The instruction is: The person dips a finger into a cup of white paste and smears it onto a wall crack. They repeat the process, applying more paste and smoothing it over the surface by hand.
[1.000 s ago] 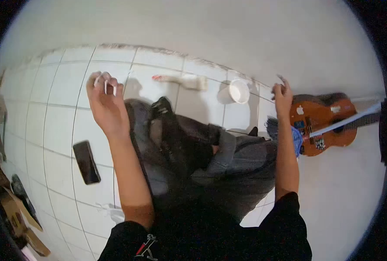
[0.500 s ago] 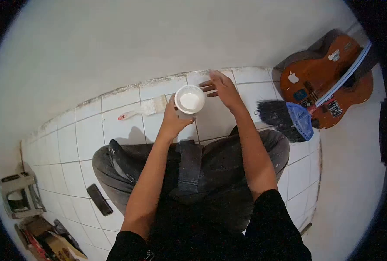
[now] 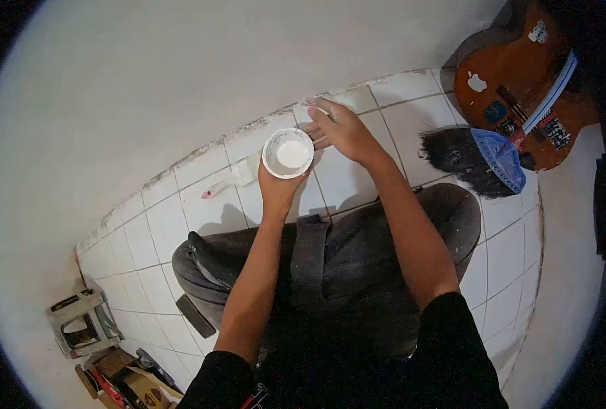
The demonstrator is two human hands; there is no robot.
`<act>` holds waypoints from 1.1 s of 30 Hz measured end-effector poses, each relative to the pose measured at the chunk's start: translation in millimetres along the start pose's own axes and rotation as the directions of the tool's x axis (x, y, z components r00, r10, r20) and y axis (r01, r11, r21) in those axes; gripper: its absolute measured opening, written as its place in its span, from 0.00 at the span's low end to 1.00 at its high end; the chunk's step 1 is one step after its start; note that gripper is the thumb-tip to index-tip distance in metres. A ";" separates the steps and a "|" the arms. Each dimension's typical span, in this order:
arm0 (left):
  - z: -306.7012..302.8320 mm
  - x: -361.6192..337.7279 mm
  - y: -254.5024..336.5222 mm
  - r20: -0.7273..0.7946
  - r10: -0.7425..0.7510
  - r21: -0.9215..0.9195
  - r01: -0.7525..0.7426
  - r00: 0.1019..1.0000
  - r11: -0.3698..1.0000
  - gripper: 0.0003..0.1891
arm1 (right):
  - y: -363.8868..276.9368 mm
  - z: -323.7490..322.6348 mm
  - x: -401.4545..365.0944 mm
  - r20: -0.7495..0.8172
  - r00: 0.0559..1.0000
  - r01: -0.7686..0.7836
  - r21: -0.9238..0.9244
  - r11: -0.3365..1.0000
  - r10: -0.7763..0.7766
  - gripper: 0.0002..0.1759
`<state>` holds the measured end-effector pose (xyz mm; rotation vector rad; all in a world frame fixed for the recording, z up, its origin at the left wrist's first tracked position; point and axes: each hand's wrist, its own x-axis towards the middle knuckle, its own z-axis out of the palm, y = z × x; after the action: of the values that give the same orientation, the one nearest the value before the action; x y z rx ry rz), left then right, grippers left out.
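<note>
A small white tub [image 3: 273,163] with white paint-like material inside is held in my left hand [image 3: 279,192], whose fingers wrap its lower side. Its mouth faces up towards me, and white smears coat the inner wall. To the right of the tub is my right hand [image 3: 344,134], empty, its fingers spread and the fingertips right at the rim. White residue shows on that thumb and hand. A paintbrush [image 3: 243,172] with whitened bristles and a red-tipped handle lies on the tiles just left of the tub, partly hidden by it.
A guitar [image 3: 490,88] leans in the right corner, with a blue broom head [image 3: 497,160] and its dark bristles before it. My crossed legs [image 3: 357,245] rest on the tiled floor [image 3: 412,129]. A phone [image 3: 196,315], a stool [image 3: 81,324] and a box of items [image 3: 129,378] are at left.
The view has turned, shifting the surroundings. My right hand has come closer to the tub's rim, and the tub's mouth now faces me more, showing more of its inner wall.
</note>
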<state>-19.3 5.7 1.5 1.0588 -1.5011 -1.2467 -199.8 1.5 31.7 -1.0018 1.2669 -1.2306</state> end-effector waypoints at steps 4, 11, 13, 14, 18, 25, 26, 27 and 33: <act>-3.9 -0.3 -3.4 -0.017 -0.063 0.021 0.063 0.998 0.998 0.30 | 8.3 -0.4 0.2 0.020 0.999 0.050 -0.064 0.997 -0.049 0.25; -8.6 -0.7 -6.1 -0.055 -0.054 0.090 0.059 0.997 0.994 0.30 | -0.5 -5.8 -6.8 0.124 0.960 0.277 -0.566 0.777 -0.251 0.19; -9.0 -0.9 -6.0 -0.054 -0.057 0.080 0.061 0.997 0.995 0.30 | -4.4 -3.5 -10.0 0.163 0.934 0.344 -0.642 0.685 -0.317 0.17; -8.2 -1.1 -5.9 -0.060 -0.066 0.038 0.069 0.996 0.997 0.31 | -4.1 -2.8 -10.0 0.165 0.934 0.345 -0.643 0.684 -0.316 0.17; -7.6 1.6 -13.7 -0.061 -0.055 -0.004 0.055 0.997 0.998 0.34 | -0.2 0.9 -10.3 0.215 0.901 0.418 -0.662 0.622 -0.377 0.17; -4.8 3.1 -12.8 -0.090 0.074 0.152 -0.060 0.993 0.987 0.42 | -8.5 8.9 -17.0 0.217 0.938 0.343 -0.707 0.619 -0.272 0.21; -5.1 1.3 -11.5 -0.096 0.048 0.103 -0.038 0.994 0.994 0.41 | -8.4 9.7 -17.2 0.217 0.938 0.343 -0.706 0.620 -0.271 0.21; -4.8 0.1 -8.9 -0.099 0.021 0.054 -0.016 0.995 0.998 0.39 | -8.5 10.1 -17.6 0.215 0.941 0.336 -0.682 0.650 -0.261 0.22; -3.1 -1.8 -5.5 -0.002 0.020 -0.107 -0.020 1.000 0.994 0.50 | 5.1 9.5 -12.6 0.154 0.956 0.292 -0.538 0.791 -0.248 0.25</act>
<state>-15.6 6.0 -3.8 0.9715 -1.4252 -1.2976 -188.8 13.6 29.1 -1.6906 1.4984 -1.0306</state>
